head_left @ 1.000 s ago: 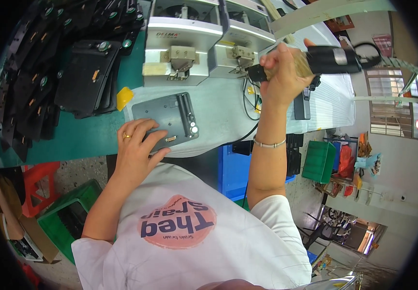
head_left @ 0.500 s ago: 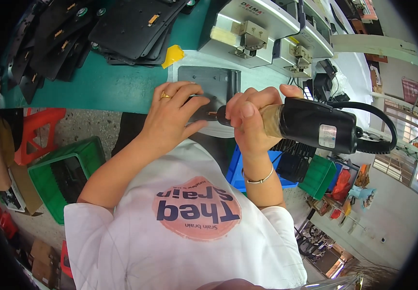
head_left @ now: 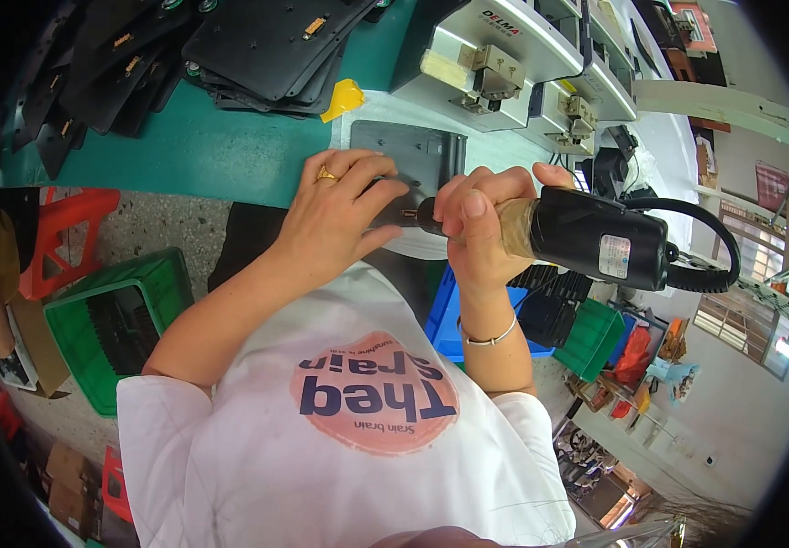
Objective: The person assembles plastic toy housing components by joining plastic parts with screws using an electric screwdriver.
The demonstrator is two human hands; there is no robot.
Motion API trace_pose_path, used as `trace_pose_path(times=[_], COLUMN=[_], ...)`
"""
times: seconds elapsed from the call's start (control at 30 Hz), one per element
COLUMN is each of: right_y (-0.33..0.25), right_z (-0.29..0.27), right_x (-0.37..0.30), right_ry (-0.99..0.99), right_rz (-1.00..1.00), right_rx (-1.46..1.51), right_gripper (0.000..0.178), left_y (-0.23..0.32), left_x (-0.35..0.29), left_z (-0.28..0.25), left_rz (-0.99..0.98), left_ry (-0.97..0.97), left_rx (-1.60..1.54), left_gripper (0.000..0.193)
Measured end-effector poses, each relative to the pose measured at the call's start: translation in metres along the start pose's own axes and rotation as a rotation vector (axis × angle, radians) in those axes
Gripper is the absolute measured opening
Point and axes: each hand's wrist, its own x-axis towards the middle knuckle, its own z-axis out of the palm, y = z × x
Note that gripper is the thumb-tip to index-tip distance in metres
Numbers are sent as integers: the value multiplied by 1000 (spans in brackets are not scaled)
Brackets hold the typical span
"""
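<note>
A flat black panel (head_left: 413,157) lies on a white sheet at the table's near edge. My left hand (head_left: 335,215), with a ring on one finger, grips the panel's left side, its fingers bent over the surface and its thumb toward the near edge. In my right hand (head_left: 481,224) is a black electric screwdriver (head_left: 595,239), held almost level, with tan tape around its grip. Its dark nose reaches the panel's near part, close to my left thumb and forefinger. A small copper-coloured piece shows there; the exact contact at the tip is too small to make out.
Black panels (head_left: 271,46) are stacked on the green table at the far left, beside a yellow scrap (head_left: 343,99). Metal-fronted machines (head_left: 477,68) stand at the far right. Below the table are a green crate (head_left: 93,338), a red stool (head_left: 66,237) and a blue bin (head_left: 445,310).
The whole view has shifted slightly, so the table things sit a little further right and higher. Both hands keep their hold, and the screwdriver stays at nearly the same spot on the panel.
</note>
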Motion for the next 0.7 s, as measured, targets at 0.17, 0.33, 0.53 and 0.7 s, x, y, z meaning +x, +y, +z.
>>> trace_pose_path(times=[0.17, 0.33, 0.53, 0.7], right_y=[0, 3, -5, -2], right_z=[0, -1, 14, 7], right_x=[-3, -3, -4, -9], right_ry=[-7, -36, 44, -1], right_rz=[-5, -35, 51, 24], right_rx=[-2, -37, -125, -164], right_gripper=[56, 58, 65, 65], left_y=[0, 0, 0, 0], left_x=[-1, 0, 0, -2], left_z=[0, -1, 0, 2], left_rz=[9, 1, 2, 1], left_ry=[6, 4, 6, 18], left_rx=[-4, -4, -9, -17], left_gripper=[50, 49, 48, 47])
